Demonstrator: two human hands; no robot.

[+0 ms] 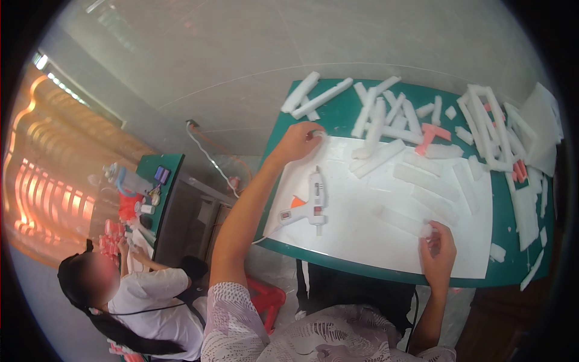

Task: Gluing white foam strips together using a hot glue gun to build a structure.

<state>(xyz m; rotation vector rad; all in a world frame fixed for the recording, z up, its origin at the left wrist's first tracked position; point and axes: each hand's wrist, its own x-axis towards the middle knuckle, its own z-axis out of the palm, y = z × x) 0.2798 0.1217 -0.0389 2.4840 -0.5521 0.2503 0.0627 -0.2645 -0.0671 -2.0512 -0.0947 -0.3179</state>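
My left hand (298, 142) is at the far left of a white sheet (356, 241), its fingers closed round something small and whitish that I cannot make out. Near the sheet's front right, my right hand (439, 253) pinches a small white foam piece (426, 230) between thumb and fingers. That piece touches or overlaps the end of a flat white foam strip (398, 221). A white hot glue gun (316, 199) with an orange trigger lies on the sheet at the left, apart from both hands. More foam strips (425, 181) lie flat at the sheet's right half.
Loose foam bars (377, 120) lie along the green table's (280, 247) back. A foam frame (482, 130) and foam sheets (543, 139) stand at the right. Pink pieces (431, 137) lie among them. A co-worker (151, 308) sits at another green table at the left, near a red stool (268, 298).
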